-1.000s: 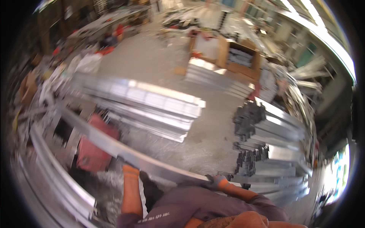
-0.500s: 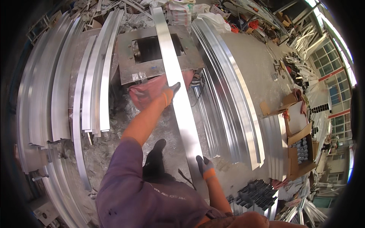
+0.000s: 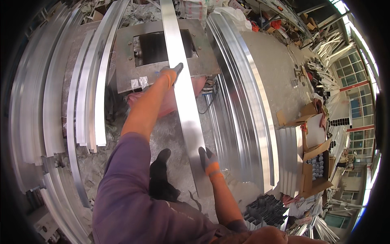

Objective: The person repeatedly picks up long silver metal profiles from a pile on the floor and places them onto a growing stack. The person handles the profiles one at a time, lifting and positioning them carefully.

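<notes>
"Where is the metal bar (image 3: 184, 93) sitting in my grip?"

"It is running between your hands, slanting from the far edge down toward your body. Your left hand (image 3: 172, 74) is clasping its left edge; your right hand (image 3: 209, 160) is clasping its right edge, nearer the close end, which is sticking out a little past it. Both are closing on the bar, thumbs lying on its upper face; I can't tell how your fingers are curling underneath."

"What am I handling, and what is it crossing?"

"You're holding a long, flat, smooth silvery length, shining white in the middle. It is passing over a scuffed grey plate (image 3: 123, 53) with a dark rectangular opening (image 3: 153, 48); I can't tell whether they're touching. Glossy ridged profiles (image 3: 239, 101) are lying to the right."

"And my arms?"

"Your left forearm (image 3: 143, 110) is reaching farther forward; your right forearm (image 3: 224, 197) is angling up and leftward, closer to your body."
</notes>
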The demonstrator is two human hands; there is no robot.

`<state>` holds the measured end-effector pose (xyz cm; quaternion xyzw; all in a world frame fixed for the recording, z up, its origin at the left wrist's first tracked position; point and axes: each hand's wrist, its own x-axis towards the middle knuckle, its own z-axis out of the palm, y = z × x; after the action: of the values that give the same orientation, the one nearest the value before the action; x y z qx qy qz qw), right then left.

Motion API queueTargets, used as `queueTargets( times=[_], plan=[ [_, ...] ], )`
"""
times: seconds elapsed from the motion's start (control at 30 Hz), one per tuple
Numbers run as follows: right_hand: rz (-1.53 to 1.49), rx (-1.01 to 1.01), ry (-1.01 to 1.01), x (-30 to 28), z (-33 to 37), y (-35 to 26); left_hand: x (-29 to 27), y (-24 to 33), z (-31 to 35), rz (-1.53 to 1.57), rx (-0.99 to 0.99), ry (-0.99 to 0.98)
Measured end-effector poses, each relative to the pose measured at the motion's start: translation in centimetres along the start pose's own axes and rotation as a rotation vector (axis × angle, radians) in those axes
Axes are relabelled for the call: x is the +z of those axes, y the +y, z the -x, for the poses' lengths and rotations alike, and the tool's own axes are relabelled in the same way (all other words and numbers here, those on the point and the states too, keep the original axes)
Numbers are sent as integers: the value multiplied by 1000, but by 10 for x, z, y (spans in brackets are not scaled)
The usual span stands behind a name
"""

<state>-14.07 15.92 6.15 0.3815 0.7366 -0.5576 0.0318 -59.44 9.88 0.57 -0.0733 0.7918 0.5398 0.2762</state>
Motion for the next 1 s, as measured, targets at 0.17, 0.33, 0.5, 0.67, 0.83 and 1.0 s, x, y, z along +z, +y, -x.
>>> queueTargets(
  times=[0.17, 0.33, 0.5, 0.67, 0.83, 1.0],
  plan=[
    [-86, 87, 24, -29, 68, 97, 24, -39, 128, -64, 90, -172],
    [-129, 89, -93, -63, 148, 231, 54, -134, 194, -58, 58, -192],
    [-213, 89, -49, -84, 238, 337, 89, -230, 265, -76, -12, -118],
    [-52, 320, 1, -107, 333, 358, 93, -233, 392, -44, -133, -377],
    [-115, 409, 54, -123, 395, 441, 101, -270, 458, -80, -160, -435],
    [94, 435, 115, -126, 434, 450, 104, -294, 518, 2, -326, -550]
  ],
)
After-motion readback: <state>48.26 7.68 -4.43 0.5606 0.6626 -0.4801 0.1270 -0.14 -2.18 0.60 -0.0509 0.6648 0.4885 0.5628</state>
